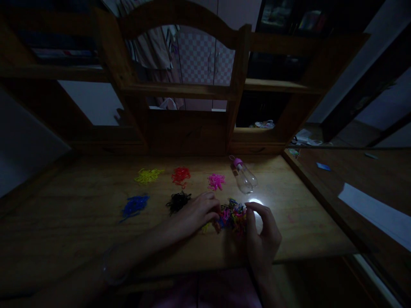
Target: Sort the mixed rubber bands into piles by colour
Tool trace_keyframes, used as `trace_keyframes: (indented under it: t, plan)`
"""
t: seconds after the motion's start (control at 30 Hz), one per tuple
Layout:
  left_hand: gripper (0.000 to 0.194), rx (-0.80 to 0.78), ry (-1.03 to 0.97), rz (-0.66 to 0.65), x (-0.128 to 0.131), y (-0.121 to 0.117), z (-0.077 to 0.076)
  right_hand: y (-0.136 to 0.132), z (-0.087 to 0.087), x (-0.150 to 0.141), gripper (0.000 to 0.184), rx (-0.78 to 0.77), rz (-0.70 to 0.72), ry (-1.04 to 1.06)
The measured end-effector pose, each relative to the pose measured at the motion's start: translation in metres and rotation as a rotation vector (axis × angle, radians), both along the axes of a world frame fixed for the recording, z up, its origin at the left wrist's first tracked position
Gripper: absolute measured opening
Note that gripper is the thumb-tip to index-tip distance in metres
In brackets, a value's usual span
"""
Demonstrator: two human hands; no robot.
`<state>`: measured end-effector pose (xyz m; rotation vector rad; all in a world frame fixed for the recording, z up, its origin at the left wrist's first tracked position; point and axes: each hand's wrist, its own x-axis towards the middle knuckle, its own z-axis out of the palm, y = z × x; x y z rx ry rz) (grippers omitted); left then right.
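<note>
A mixed heap of small coloured rubber bands [233,215] lies on the wooden desk between my hands. My left hand [203,208] reaches in at the heap's left edge, its fingers curled and closed; whatever they hold is hidden. At the right edge, thumb and forefinger of my right hand [265,229] come together in a pinch, too dark to show what is in it. Sorted by colour, separate piles lie beyond and to the left: yellow bands [148,176], red bands [180,175], pink bands [216,181], blue bands [135,206] and black bands [177,202], these last beside my left hand.
A clear bottle with a pink cap [246,177] lies on its side behind the heap. Wooden shelving [186,92] rises along the desk's back edge. To the right, a lower brown surface holds a white strip [375,210] and a small blue packet [323,166]. The room is dim.
</note>
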<state>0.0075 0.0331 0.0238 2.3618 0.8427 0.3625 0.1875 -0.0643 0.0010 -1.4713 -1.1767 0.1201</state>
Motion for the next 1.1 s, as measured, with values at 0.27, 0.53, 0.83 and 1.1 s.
trace_keyframes:
  t: [0.27,0.53,0.83,1.1]
  plan:
    - [0.007,0.028,0.001,0.024,0.002,-0.006,-0.012,-0.001,0.002,-0.002,0.011,0.004,0.021,0.006]
    - [0.008,-0.024,-0.019,0.038,0.002,0.000,-0.007,-0.001,0.000,-0.001,0.010,-0.002,0.026,0.020]
    - [0.019,-0.300,-0.137,0.159,-0.004,0.012,-0.006,0.003,-0.003,0.000,0.008,-0.045,0.102,-0.013]
    - [0.016,-0.333,-0.081,0.037,0.001,0.009,-0.008,0.002,-0.004,0.000,0.008,-0.050,0.114,-0.035]
